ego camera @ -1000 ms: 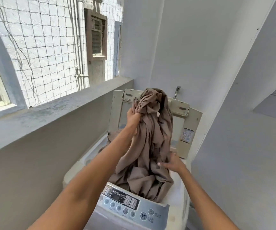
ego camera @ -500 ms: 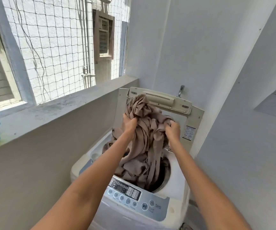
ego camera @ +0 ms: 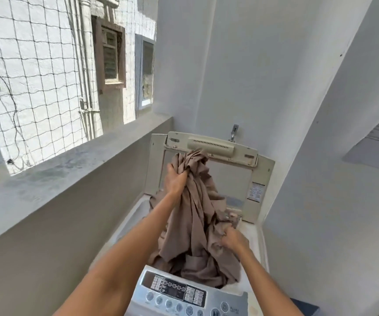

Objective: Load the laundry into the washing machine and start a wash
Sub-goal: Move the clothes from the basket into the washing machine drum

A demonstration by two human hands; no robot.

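A large brown cloth (ego camera: 195,220) hangs in a bunch over the open top of a white top-loading washing machine (ego camera: 255,236). My left hand (ego camera: 174,181) grips the top of the bunch and holds it up in front of the raised lid (ego camera: 211,144). Lower down on the right, my right hand (ego camera: 231,239) grips a fold of the same cloth at the drum's rim. The cloth's lower end lies in and over the drum opening, hiding the inside. The grey control panel (ego camera: 179,293) with its buttons sits at the front.
A concrete ledge (ego camera: 58,176) runs along the left under a netted window opening. A tap (ego camera: 234,132) sticks out of the wall behind the lid. White walls close in at the back and right, close to the machine.
My right hand has dropped from the top of the bunch to the drum's rim and taken a lower fold. My left hand still holds the top up. The view has tilted down and nearer.
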